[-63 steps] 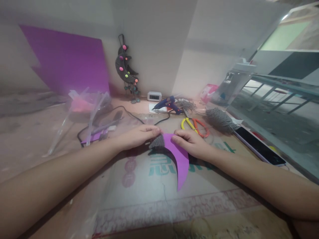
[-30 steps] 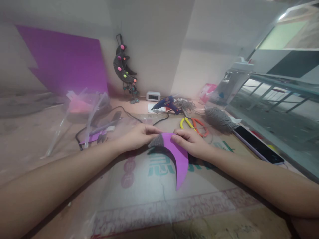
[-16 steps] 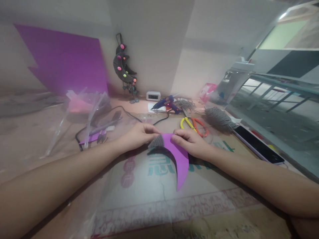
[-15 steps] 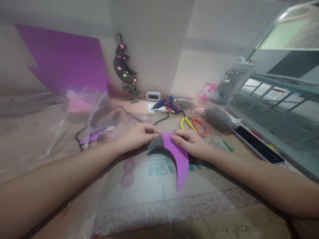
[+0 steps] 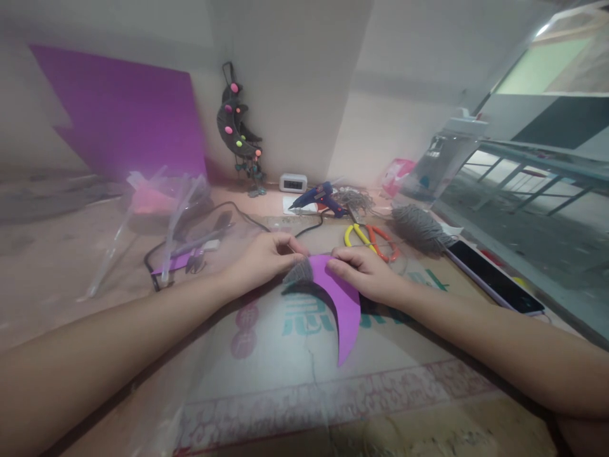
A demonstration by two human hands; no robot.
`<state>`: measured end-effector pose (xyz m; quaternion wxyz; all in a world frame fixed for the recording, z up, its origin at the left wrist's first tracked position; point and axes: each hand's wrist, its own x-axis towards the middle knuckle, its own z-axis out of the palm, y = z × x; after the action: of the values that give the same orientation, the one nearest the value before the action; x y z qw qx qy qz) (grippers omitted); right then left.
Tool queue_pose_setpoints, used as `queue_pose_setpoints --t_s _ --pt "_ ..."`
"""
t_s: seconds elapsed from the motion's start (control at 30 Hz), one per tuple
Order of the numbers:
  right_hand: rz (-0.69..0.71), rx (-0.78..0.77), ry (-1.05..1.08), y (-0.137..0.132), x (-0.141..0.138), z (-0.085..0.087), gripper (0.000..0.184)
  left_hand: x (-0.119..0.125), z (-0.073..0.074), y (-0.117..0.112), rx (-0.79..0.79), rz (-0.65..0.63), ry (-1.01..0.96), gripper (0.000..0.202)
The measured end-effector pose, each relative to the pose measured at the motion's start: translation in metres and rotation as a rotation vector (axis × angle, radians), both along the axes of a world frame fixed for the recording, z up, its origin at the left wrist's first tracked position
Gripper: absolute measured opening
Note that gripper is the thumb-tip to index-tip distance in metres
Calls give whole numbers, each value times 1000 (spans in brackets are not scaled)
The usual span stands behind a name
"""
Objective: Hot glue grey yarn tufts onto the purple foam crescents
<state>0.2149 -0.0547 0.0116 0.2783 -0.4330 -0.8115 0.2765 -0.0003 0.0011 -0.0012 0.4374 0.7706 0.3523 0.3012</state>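
Note:
A purple crescent cutout [image 5: 346, 304] is held above the printed cardboard, its bare tip pointing down toward me. Grey yarn [image 5: 299, 271] is wound around its left end. My right hand [image 5: 359, 270] is closed on the crescent's upper right part, thumb on top. My left hand [image 5: 278, 254] is at the wound end, thumb and forefinger pinched together at the yarn; a strand between them is too fine to make out clearly. Just behind my right hand lie scissors [image 5: 371, 241] with yellow and orange handles. A ball of grey yarn [image 5: 421, 230] rests further right.
A blue glue gun [image 5: 316, 198] lies near a small white clock [image 5: 292, 183]. A phone [image 5: 495, 276] and a clear bottle [image 5: 445, 158] stand along the right edge. Glue sticks [image 5: 178, 222] and a purple sheet [image 5: 128, 114] are on the left. A decorated grey crescent [image 5: 235, 124] hangs on the wall.
Almost nothing differs. The fingers of my left hand have shifted slightly at the yarn-wound end; my right hand and the crescent stay in place.

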Motion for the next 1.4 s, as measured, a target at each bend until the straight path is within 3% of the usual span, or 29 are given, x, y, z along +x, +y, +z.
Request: queue_pose_setpoints --t_s 0.67,0.93,1.13,1.4 --pt "-14 -31 20 -1 -1 2 36 1 0 0 46 20 43 29" --pt "-213 14 69 2 -2 4 35 3 3 -1 -71 168 -156 37" --pt "-217 17 53 1 -4 6 34 2 4 -6 28 34 -16 33" --pt "-165 -36 87 6 0 -3 30 2 -3 -5 68 34 12 30"
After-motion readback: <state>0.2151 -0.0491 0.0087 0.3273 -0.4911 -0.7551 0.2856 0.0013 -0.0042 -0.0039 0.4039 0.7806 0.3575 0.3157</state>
